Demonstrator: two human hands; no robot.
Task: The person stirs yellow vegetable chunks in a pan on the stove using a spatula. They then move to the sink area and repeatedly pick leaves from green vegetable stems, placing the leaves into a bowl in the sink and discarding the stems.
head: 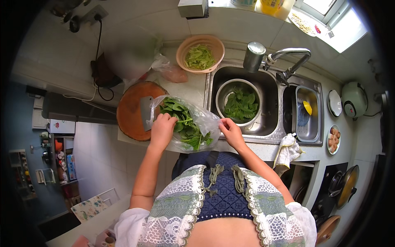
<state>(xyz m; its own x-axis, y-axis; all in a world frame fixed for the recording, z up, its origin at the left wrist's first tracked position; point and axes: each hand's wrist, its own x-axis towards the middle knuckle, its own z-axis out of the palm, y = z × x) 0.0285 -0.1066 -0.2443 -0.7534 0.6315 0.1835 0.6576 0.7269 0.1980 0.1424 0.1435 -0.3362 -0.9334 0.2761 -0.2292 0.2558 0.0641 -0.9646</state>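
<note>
A clear plastic bag of leafy greens lies at the counter's front edge, its mouth towards the left. At that mouth, the fingers of my left hand are curled over the bag's edge and against the leaves. My right hand pinches the bag's opposite end between thumb and fingers. Just left of the bag, a cleaver rests on a round wooden chopping board. More green leaves are in a steel bowl inside the left sink basin, near my right hand.
A pink plastic colander with cut green vegetable pieces stands behind the sink. The faucet arches over it. A basket with a yellow item sits in the right basin. A cloth hangs at the front edge, and eggs fill a dish.
</note>
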